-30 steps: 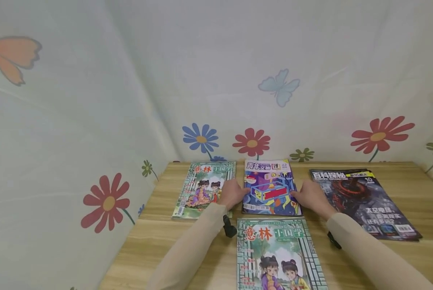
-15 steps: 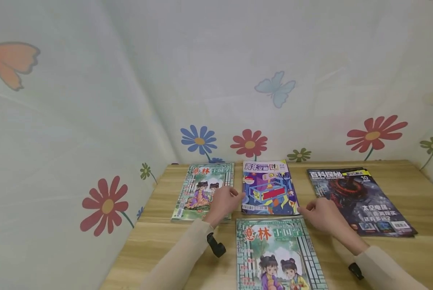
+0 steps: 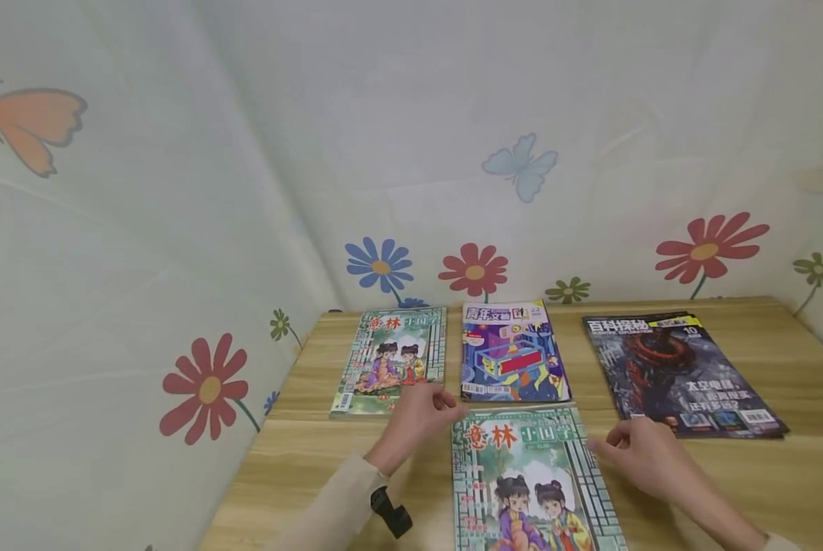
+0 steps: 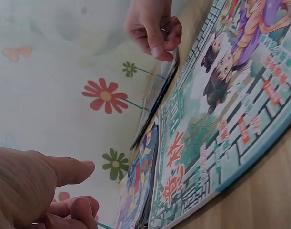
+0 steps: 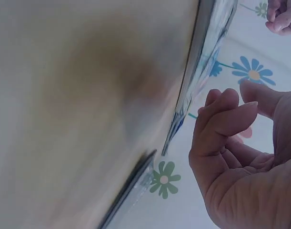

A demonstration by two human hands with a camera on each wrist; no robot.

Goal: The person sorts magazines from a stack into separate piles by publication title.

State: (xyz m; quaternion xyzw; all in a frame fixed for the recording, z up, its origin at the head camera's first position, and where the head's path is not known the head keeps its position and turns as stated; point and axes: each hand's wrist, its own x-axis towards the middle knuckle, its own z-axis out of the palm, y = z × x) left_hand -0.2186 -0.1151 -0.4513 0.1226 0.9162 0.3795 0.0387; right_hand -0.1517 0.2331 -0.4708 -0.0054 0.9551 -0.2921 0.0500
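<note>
A green magazine (image 3: 483, 490) with two cartoon children on its cover lies nearest me. My left hand (image 3: 418, 421) hovers by its upper left corner, fingers loosely bent around nothing. Off its right edge, my right hand (image 3: 648, 455) also holds nothing, thumb and fingers apart in the right wrist view. Just beyond lies a purple magazine (image 3: 514, 360), its lower edge close to the green one's top. A second green magazine (image 3: 390, 360) with the same cover is at the back left, partly behind my left hand.
A dark magazine (image 3: 680, 375) lies slanted at the right, its edge showing another layer beneath it. The wooden table (image 3: 301, 467) meets a pale curtain (image 3: 411, 153) printed with flowers and butterflies at the back and left.
Both hands have let go of the purple magazine's sides and drawn back toward me, to either side of the near green magazine. The magazines have stayed in place.
</note>
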